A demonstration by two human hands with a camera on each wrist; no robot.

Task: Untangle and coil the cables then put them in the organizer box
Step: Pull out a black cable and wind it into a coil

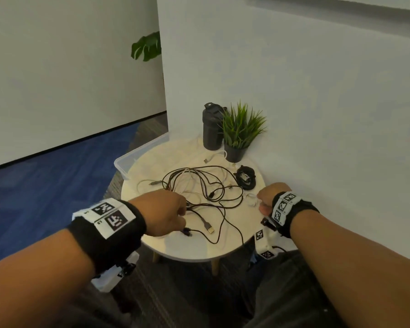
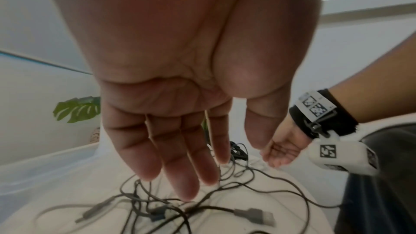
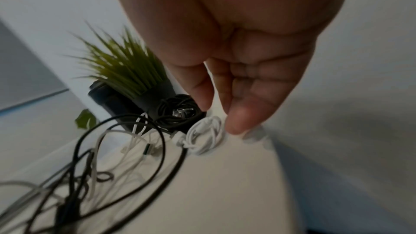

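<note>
Hovering low over the round table (image 1: 194,247), left hand (image 1: 166,213) with fingers (image 2: 178,172) straight and relaxed, palm down, gripping nothing, just above the tangle of cables (image 1: 199,192). Spreading across the middle of the tabletop, that tangle: dark and pale leads looping over one another, a flat USB plug (image 1: 210,229) lying at the near edge, another grey plug (image 2: 254,215) showing big in the left wrist view.

Over on the right side, right hand (image 1: 269,197) hanging near the table's edge, fingers (image 3: 238,113) loosely bent, thumb and forefinger apart, holding nothing. Sitting directly beneath those fingertips, a small coiled white cable (image 3: 206,133), already wound and knotted; touching it or just clear of it, impossible to tell in the blur. Resting just beyond, a coiled black cable (image 1: 245,177), bundled tight, beside the potted grass plant (image 1: 239,131).

Standing at the back by the wall, a dark bottle (image 1: 212,126), right next to the plant. Peeking out past the table's far left rim, the clear plastic organizer box (image 1: 128,159), down off the tabletop, contents hidden. Poking round the wall corner, a broad green leaf (image 1: 147,46).
</note>
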